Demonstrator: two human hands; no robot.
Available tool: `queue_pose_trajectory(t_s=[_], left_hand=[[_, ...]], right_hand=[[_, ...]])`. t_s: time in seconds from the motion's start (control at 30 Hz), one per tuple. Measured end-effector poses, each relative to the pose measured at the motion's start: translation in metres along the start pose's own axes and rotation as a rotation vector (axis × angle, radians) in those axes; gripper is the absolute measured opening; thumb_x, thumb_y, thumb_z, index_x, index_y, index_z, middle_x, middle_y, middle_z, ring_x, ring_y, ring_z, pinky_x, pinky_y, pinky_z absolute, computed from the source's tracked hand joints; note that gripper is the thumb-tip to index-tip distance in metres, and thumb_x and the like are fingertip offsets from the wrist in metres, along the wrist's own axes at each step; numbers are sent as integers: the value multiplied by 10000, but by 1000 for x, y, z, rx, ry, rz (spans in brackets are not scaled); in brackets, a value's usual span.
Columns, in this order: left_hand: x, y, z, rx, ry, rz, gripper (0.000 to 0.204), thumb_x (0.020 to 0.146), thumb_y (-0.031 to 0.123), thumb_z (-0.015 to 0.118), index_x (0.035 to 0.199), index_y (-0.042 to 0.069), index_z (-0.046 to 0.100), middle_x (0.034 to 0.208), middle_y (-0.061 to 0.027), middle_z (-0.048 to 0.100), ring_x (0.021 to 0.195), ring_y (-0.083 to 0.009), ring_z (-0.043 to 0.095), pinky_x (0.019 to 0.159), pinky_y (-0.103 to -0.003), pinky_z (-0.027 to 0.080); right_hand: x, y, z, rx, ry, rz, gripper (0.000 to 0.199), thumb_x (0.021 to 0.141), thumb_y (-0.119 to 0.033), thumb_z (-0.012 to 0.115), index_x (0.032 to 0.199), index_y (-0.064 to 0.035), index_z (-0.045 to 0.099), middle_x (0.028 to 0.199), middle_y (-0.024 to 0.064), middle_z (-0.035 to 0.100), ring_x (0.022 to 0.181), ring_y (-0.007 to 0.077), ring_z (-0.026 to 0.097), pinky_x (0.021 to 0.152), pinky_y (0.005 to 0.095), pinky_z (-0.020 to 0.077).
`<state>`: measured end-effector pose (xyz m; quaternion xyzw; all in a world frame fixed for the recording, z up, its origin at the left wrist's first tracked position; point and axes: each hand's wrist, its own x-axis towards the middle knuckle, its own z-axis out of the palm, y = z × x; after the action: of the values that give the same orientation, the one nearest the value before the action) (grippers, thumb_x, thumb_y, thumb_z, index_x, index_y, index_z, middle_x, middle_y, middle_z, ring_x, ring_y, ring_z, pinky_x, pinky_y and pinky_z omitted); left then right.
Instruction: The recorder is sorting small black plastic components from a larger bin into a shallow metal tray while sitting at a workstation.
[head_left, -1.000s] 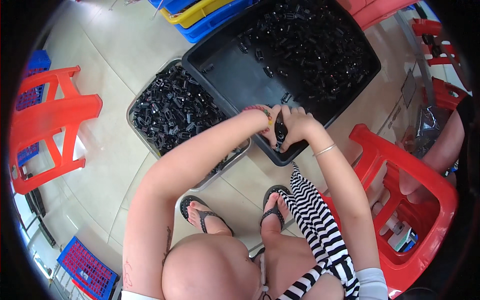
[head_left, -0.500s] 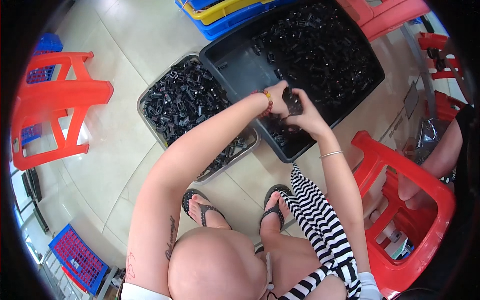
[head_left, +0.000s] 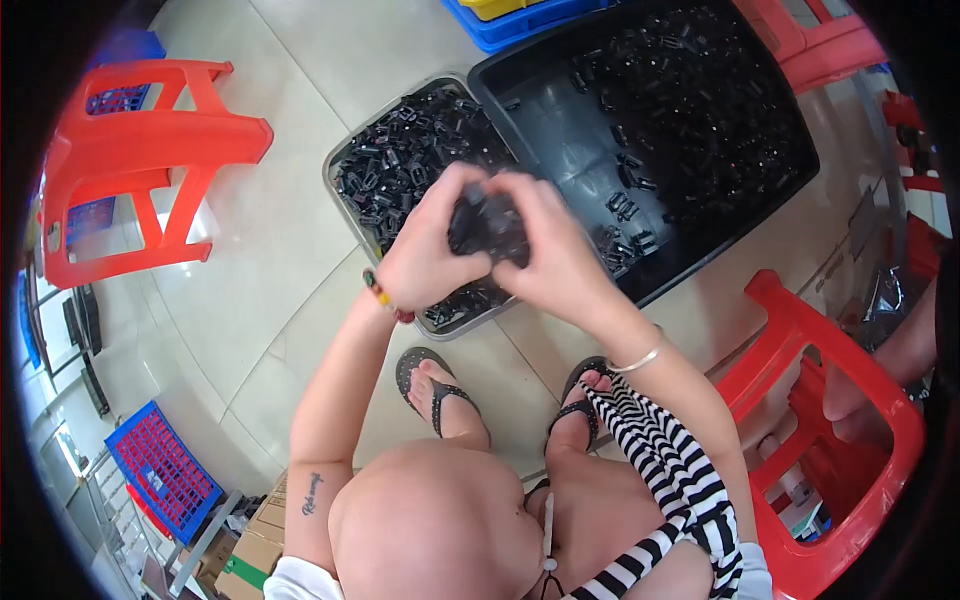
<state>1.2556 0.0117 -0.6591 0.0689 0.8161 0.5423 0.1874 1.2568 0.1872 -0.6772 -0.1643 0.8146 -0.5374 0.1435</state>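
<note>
Cupped together, my left hand (head_left: 435, 240) and my right hand (head_left: 545, 245) hold a heap of small black plastic parts (head_left: 487, 228) between them, blurred by motion. Both hands are raised over the smaller light-rimmed tray (head_left: 352, 222), in which many more black parts (head_left: 395, 160) lie piled. To its right, overlapping its edge, stands a larger black tub (head_left: 565, 130). Loose black parts (head_left: 700, 110) crowd the tub's far and right side; a few lie scattered near its lower left corner.
Red plastic stools stand at left (head_left: 160, 150) and at right (head_left: 810, 360), with a pink stool (head_left: 815, 45) at the upper right. Stacked blue and yellow bins (head_left: 510, 25) sit beyond the tub. A blue basket (head_left: 165, 470) and a cardboard box (head_left: 262, 525) are at lower left. Another person's leg shows at right (head_left: 880, 370).
Both hands have lifted out of the black tub and moved left over the smaller tray, carrying a heap of black parts. The view has shifted slightly, so the surroundings sit further right.
</note>
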Motion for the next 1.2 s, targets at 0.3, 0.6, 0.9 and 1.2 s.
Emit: queue_pose_trajectory(t_s=[0.3,0.6,0.9,1.2], left_hand=[[-93,-95,48,514,614,-60,495,639,54,690,1088,30,483,1095,-179,464,1053,-349,451,932,-435,380],[-102,-138,67,642,605,-59,708,682,253,704,1299,47,424,1394,-215,333,1342,-379,252,1083,-512,128],[-101,-137,62,447,586,-52,826,717,355,645,1409,50,312,1500,-204,204,1383,-380,185,1091,-559,60],[-112,-142,63,396,593,-104,737,819,351,529,1434,44,262,1520,-207,131,1404,-380,112,1106,-530,65]], right_hand=[[-11,51,72,-203,-103,-115,557,654,43,596,1191,-70,504,1187,202,446,1104,397,434,905,470,402],[-33,62,64,-318,23,-192,603,735,-81,594,1315,-68,432,1382,228,331,1276,421,318,1032,493,305],[-66,73,60,-465,-67,71,783,810,-290,609,1453,-83,213,1464,292,165,1354,464,165,1091,546,159],[-72,86,64,-210,39,102,841,844,-325,577,1417,88,120,1425,351,199,1322,497,206,1106,496,143]])
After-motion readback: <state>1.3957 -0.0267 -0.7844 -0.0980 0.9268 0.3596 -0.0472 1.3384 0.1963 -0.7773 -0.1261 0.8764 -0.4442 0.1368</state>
